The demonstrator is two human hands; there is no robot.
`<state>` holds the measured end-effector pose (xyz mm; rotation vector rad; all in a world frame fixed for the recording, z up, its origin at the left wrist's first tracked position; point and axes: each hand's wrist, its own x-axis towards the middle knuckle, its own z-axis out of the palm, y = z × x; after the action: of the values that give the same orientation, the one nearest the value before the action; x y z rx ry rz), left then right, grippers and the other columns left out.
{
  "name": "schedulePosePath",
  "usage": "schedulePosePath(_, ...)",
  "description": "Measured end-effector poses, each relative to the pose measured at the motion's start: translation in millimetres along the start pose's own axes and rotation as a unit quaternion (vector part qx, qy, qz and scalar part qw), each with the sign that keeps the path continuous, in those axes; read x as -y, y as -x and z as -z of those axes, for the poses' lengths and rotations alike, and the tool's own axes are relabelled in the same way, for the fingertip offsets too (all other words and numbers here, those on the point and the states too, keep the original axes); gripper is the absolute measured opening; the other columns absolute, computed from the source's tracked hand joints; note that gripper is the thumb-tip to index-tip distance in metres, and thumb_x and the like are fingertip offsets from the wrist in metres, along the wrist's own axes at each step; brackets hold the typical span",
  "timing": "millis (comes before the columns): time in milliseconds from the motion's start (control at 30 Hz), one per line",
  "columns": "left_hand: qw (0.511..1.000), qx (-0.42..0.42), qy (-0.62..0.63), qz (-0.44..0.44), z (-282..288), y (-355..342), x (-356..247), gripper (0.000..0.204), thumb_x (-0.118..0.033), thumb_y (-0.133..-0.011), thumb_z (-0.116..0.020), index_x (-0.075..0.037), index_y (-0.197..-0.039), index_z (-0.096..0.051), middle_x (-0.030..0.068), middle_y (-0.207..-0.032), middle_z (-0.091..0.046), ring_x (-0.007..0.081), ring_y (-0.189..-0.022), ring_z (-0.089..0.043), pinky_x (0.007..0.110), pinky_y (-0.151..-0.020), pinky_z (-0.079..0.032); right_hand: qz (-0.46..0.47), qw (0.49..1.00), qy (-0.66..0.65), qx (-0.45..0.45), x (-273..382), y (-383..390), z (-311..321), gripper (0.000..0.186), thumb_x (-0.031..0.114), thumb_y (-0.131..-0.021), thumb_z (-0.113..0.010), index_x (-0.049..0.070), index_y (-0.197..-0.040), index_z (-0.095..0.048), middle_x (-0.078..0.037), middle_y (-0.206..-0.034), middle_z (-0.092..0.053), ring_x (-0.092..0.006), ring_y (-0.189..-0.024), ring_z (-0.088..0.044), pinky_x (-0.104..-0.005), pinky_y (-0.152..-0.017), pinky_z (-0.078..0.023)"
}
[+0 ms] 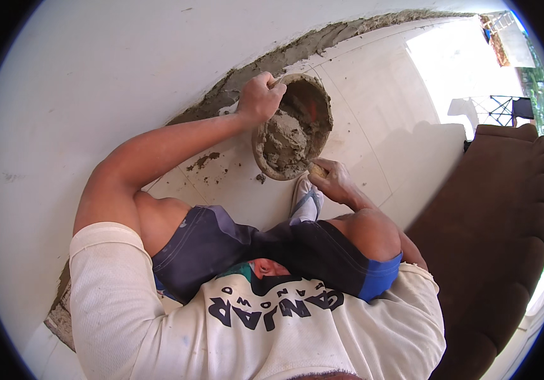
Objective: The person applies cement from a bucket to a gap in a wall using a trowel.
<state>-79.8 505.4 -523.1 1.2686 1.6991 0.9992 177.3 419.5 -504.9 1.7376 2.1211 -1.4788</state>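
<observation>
A mortar-caked bucket (330, 117) is tilted on the tiled floor in front of me, its mouth facing me. Wet grey mortar (284, 134) fills the lower left part of it. My left hand (261, 99) is closed on the bucket at its upper left rim. At the bucket's near edge, my right hand (336, 180) is wrapped round the tan, wooden-looking handle (316, 170) of a tool. I cannot make out the tool's blade against the mortar. Below the bucket, my foot in a sandal (308, 201) shows between my knees.
A white wall (126, 69) rises on the left, with a strip of rough grey mortar (272, 60) along its base. Mortar crumbs (205, 160) lie on the pale tiles (363, 142). A long brown sofa (487, 247) stands at the right, near a dark folding frame (506, 111).
</observation>
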Motion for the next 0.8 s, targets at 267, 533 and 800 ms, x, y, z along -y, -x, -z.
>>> schedulePosePath(267, 1.0, 0.006, -0.014, 0.0, 0, -9, 4, 0.028, -0.029, -0.08, -0.061, -0.002, -0.073, -0.057, 0.0142, -0.068, -0.063, 0.0275, -0.068, -0.062, 0.041, -0.068, -0.049, 0.068, 0.947, 0.27, -0.159, -14, 14, 34, 0.039, 0.022, -0.085, -0.066, 0.011, -0.122, -0.059, -0.014, -0.108, -0.063, -0.0373, -0.095, -0.063, -0.0469, -0.083, -0.051)
schedulePosePath(533, 1.0, -0.006, -0.001, 0.016, -3, -8, -4, 0.029, -0.031, -0.08, -0.062, -0.002, -0.073, -0.059, 0.0138, -0.068, -0.064, 0.0273, -0.069, -0.063, 0.04, -0.068, -0.049, -0.038, 0.99, 0.134, -0.027, -24, 12, 37, 0.039, 0.026, -0.081, -0.063, 0.0, -0.111, -0.065, -0.025, -0.094, -0.069, -0.0405, -0.087, -0.067, -0.0467, -0.078, -0.054)
schedulePosePath(800, 1.0, 0.026, -0.003, -0.002, -4, -10, -2, 0.029, -0.03, -0.08, -0.061, -0.002, -0.073, -0.059, 0.0162, -0.07, -0.064, 0.0304, -0.07, -0.063, 0.041, -0.069, -0.049, -0.078, 0.972, -0.119, 0.189, 11, -24, 1, 0.024, 0.023, -0.085, -0.064, 0.004, -0.098, -0.064, -0.004, -0.069, -0.059, -0.0121, -0.058, -0.058, -0.0308, -0.052, -0.051)
